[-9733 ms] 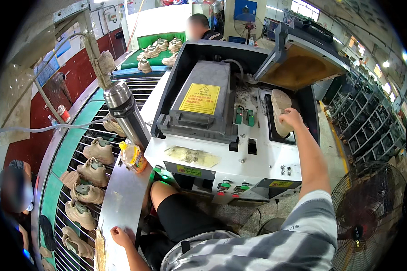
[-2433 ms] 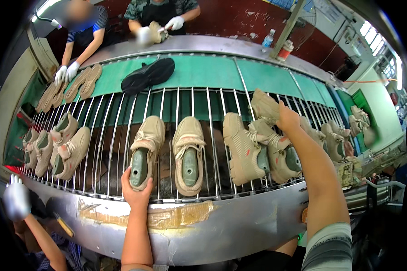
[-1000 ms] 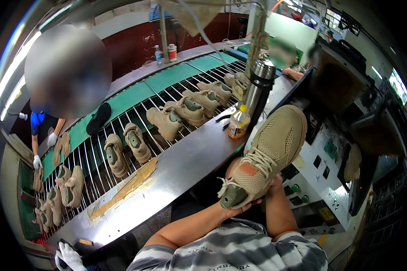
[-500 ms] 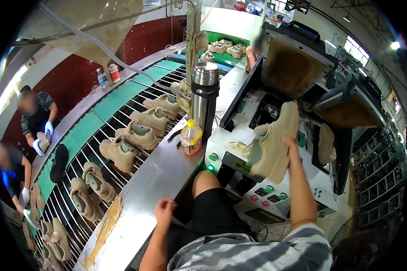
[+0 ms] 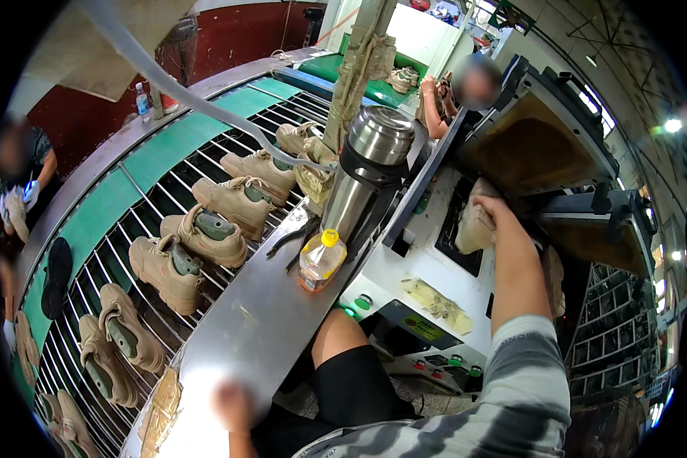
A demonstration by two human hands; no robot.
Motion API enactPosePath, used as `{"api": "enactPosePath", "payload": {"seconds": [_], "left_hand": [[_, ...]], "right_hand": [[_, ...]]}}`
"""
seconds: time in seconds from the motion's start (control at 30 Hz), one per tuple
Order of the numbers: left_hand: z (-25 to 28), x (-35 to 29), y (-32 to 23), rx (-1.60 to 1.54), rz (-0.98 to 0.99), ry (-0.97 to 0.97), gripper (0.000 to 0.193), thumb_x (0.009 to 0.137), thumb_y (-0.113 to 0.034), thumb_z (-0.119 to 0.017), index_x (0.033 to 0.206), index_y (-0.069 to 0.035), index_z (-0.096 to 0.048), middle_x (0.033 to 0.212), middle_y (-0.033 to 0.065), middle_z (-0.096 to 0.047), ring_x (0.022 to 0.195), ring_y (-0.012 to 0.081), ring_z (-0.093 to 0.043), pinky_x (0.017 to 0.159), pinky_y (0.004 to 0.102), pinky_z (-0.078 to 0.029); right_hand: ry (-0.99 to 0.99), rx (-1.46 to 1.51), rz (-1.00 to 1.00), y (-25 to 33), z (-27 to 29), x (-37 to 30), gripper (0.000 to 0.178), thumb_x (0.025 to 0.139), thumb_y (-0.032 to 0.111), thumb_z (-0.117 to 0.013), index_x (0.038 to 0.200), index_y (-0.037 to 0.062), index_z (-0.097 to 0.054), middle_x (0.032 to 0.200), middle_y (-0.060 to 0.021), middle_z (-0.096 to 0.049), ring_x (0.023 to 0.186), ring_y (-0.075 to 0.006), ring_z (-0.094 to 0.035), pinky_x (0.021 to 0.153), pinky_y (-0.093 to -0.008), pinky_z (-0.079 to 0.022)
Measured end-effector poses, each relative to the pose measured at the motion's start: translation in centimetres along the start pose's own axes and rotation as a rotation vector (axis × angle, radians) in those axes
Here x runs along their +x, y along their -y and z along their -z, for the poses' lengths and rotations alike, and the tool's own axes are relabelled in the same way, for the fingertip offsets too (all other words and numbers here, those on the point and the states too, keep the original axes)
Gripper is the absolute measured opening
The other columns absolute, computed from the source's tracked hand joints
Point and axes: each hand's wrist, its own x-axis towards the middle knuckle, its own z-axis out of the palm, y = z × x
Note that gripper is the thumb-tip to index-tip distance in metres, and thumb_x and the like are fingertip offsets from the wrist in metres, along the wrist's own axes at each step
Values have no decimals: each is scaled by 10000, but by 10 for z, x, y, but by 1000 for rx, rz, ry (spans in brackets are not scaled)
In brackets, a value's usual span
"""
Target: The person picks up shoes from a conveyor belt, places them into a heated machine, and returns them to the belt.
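Observation:
My right hand (image 5: pixel 496 210) grips a beige shoe (image 5: pixel 477 224), which sits low in the open bay of the white machine (image 5: pixel 389 278). The machine's dark-framed lid (image 5: pixel 546 141) stands raised above that hand. A second beige shoe (image 5: pixel 555 282) shows partly behind my right forearm, in the neighbouring bay. My left hand (image 5: pixel 234 404) hovers by the near end of the metal ledge (image 5: pixel 244 336), too blurred for its fingers to be read. Beige lace-up shoes (image 5: pixel 221 233) stand on the roller conveyor (image 5: pixel 156 305) left of the ledge.
A steel thermos (image 5: pixel 366 183) and a yellow-capped bottle (image 5: pixel 322 259) stand on the ledge beside the machine. A grey hose (image 5: pixel 198 111) hangs across the conveyor near a post (image 5: pixel 356 76). Co-workers (image 5: pixel 477 84) are at the far side and left. A dark shoe (image 5: pixel 56 276) lies on the green strip.
My right hand has carried the shoe from above the control panel down into the machine's bay. My left hand has moved down and left. The view has shifted.

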Motion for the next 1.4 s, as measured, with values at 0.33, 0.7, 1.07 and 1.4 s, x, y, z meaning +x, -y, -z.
{"api": "enactPosePath", "payload": {"seconds": [0.33,0.7,1.07,1.4], "left_hand": [[57,26,135,909,-690,16,203,810,-180,-686,921,-69,-557,855,75,-581,812,223,-576,758,402,-481],[-48,-4,24,1036,-703,143,344,797,-229,-667,1092,-63,-603,1021,164,-626,1001,341,-572,910,486,-423],[-295,-65,-19,-380,143,632,707,941,-364,-534,1470,-6,-231,1467,179,-337,1302,294,-411,1084,438,-333],[-58,-39,18,-30,6,269,123,890,-66,-520,936,14,-602,740,56,-607,660,130,-580,610,242,-468]], "right_hand": [[24,-160,157,20,-4,-88,730,811,576,-471,1191,-32,-607,1309,-293,-505,1209,-417,-503,1032,-445,-392],[92,189,961,-96,34,-275,377,781,291,-685,1079,63,-642,1164,-126,-608,1134,-335,-528,963,-434,-417],[-447,219,471,-268,148,-236,231,716,135,-699,931,61,-661,963,-140,-642,932,-348,-600,827,-433,-472],[-873,-4,489,-288,200,-83,370,864,221,-591,1217,108,-591,1159,-151,-628,1065,-336,-592,891,-421,-477]]}}
